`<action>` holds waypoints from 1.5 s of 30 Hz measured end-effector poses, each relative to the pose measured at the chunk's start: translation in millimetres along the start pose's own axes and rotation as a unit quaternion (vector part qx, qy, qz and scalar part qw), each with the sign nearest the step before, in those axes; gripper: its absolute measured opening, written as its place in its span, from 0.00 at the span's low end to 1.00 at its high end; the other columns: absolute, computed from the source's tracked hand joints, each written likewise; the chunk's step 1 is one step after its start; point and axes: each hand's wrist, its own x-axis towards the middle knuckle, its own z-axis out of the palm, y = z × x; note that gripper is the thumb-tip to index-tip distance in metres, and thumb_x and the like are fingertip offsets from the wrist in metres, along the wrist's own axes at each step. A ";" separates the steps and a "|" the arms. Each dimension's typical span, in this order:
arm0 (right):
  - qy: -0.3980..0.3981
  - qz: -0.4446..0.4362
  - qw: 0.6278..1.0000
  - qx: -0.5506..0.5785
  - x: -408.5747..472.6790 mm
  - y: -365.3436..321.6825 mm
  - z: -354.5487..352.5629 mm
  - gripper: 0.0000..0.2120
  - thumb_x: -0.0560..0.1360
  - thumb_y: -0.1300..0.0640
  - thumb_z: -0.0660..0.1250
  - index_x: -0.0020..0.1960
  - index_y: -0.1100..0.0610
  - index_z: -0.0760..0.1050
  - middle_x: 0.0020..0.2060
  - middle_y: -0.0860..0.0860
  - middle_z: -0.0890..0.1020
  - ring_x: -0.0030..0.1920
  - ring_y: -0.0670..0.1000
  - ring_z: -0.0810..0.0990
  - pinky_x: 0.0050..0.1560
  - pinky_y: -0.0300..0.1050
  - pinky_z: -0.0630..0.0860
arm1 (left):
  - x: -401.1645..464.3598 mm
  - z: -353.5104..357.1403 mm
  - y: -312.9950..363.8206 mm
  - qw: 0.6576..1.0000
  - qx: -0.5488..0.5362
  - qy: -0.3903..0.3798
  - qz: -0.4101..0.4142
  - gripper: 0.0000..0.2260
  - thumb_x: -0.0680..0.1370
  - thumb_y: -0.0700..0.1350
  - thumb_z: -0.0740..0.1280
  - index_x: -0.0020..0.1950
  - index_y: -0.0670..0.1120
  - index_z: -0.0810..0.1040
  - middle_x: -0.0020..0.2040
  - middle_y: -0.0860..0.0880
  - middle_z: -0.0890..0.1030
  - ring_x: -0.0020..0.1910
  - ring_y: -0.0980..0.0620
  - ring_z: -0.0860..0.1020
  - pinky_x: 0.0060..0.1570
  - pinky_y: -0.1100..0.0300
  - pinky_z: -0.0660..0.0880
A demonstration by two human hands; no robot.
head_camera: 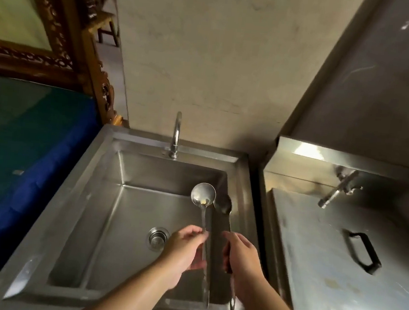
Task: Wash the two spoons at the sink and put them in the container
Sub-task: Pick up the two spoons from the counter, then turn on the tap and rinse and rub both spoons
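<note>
Hands: left [183, 250] grips ladle [203, 194], right [240, 257] grips spoon [224, 204], over steel sink [120, 221].

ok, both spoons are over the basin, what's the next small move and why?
Probably open the faucet: no water is running, and the round spoon in the left hand shows residue. The right hand holds the darker spoon.

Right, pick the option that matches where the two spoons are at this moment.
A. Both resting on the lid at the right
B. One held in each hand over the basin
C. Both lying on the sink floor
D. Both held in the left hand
B: the left hand grips the handle of the round ladle spoon, the right hand grips the darker spoon, both bowls raised over the sink.
</note>
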 end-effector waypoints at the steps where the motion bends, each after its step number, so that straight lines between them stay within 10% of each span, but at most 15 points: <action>1: 0.003 0.000 1.000 -0.006 -0.3 -4.1 19.7 0.10 0.76 0.58 0.66 0.39 0.60 0.80 0.25 0.52 0.76 0.23 0.50 0.71 0.23 0.42 0.69 | 3.8 -14.9 9.2 1.000 -0.001 -0.009 0.001 0.04 0.78 0.45 0.71 0.44 0.47 0.84 0.41 0.46 0.84 0.38 0.51 0.83 0.32 0.59 0.81; 7: 0.045 -0.012 0.997 -0.069 13.4 -18.1 121.5 0.09 0.78 0.54 0.65 0.50 0.57 0.82 0.42 0.60 0.86 0.43 0.58 0.85 0.50 0.56 0.83 | 30.9 -87.4 47.3 0.999 0.032 -0.010 -0.015 0.07 0.78 0.45 0.71 0.52 0.43 0.82 0.40 0.46 0.84 0.34 0.51 0.79 0.32 0.62 0.77; 15: 0.052 -0.044 0.982 -0.176 39.2 -37.8 171.9 0.06 0.80 0.53 0.59 0.49 0.53 0.73 0.36 0.55 0.83 0.26 0.51 0.81 0.23 0.41 0.75 | 59.6 -120.3 60.9 0.999 -0.003 -0.019 -0.051 0.10 0.74 0.42 0.74 0.53 0.40 0.82 0.36 0.47 0.81 0.30 0.52 0.75 0.31 0.63 0.71; 22: 0.069 -0.108 0.950 -0.286 71.3 -34.6 176.1 0.11 0.77 0.45 0.63 0.52 0.51 0.74 0.41 0.49 0.84 0.39 0.49 0.82 0.33 0.43 0.72 | 89.2 -125.7 62.0 0.996 0.060 -0.051 -0.035 0.08 0.72 0.46 0.74 0.50 0.46 0.85 0.36 0.46 0.82 0.30 0.53 0.74 0.32 0.61 0.73; 29: 0.119 -0.126 0.924 -0.342 131.8 -28.3 145.8 0.17 0.71 0.39 0.69 0.38 0.51 0.69 0.30 0.47 0.79 0.31 0.49 0.77 0.27 0.44 0.68 | 164.8 -153.4 52.1 0.974 0.226 0.016 0.014 0.09 0.73 0.47 0.76 0.51 0.48 0.82 0.41 0.49 0.82 0.37 0.53 0.78 0.39 0.59 0.74; 35: 0.109 -0.144 0.922 -0.342 166.0 -31.4 131.4 0.17 0.71 0.40 0.71 0.39 0.49 0.67 0.30 0.45 0.78 0.31 0.45 0.76 0.26 0.43 0.66 | 233.3 -161.1 92.4 0.895 0.416 0.106 0.118 0.12 0.74 0.48 0.73 0.56 0.50 0.78 0.43 0.56 0.80 0.42 0.54 0.78 0.39 0.65 0.70; 45: 0.111 -0.167 0.914 -0.352 199.5 -49.7 144.3 0.19 0.69 0.41 0.74 0.44 0.51 0.69 0.32 0.46 0.79 0.35 0.50 0.78 0.31 0.47 0.72 | 349.0 -152.2 169.5 0.707 0.660 0.071 0.242 0.30 0.71 0.48 0.76 0.71 0.48 0.70 0.67 0.48 0.74 0.67 0.45 0.70 0.62 0.48 0.73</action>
